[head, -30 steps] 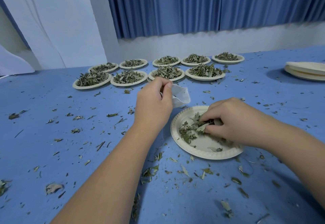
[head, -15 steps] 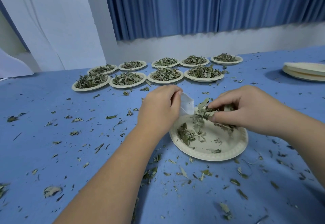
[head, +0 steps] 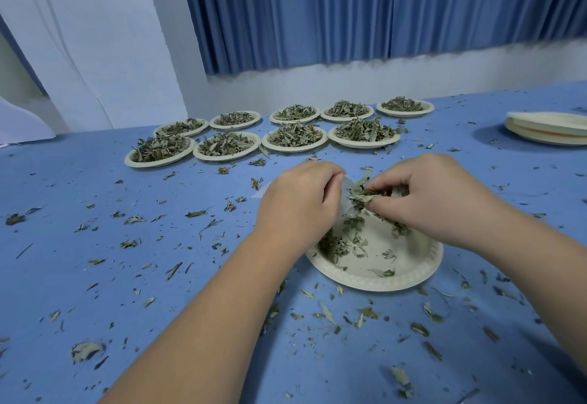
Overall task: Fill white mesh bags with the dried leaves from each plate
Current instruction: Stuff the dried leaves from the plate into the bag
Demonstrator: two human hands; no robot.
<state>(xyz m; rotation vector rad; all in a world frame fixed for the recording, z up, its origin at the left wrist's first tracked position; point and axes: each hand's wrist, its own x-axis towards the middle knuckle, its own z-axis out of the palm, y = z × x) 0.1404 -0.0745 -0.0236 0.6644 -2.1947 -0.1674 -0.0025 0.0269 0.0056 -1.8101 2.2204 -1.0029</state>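
A cream paper plate [head: 409, 272] with a thin scatter of dried leaves [head: 336, 243] lies on the blue table just before me. Above its far rim my left hand [head: 298, 203] grips a small white mesh bag [head: 346, 189], mostly hidden behind the fingers. My right hand [head: 428, 195] pinches a clump of dried leaves [head: 362, 198] and holds it against the bag's mouth. Several leaf pieces dangle below the fingers over the plate.
Several paper plates heaped with dried leaves [head: 293, 135] stand in two rows at the back of the table. A stack of bare plates [head: 549, 127] sits at the far right. Leaf crumbs litter the blue cloth [head: 127, 276] all around.
My right hand lifted a clump of leaves off the plate and carried it up and left to the bag. My left hand lowered the bag towards the plate to meet it.
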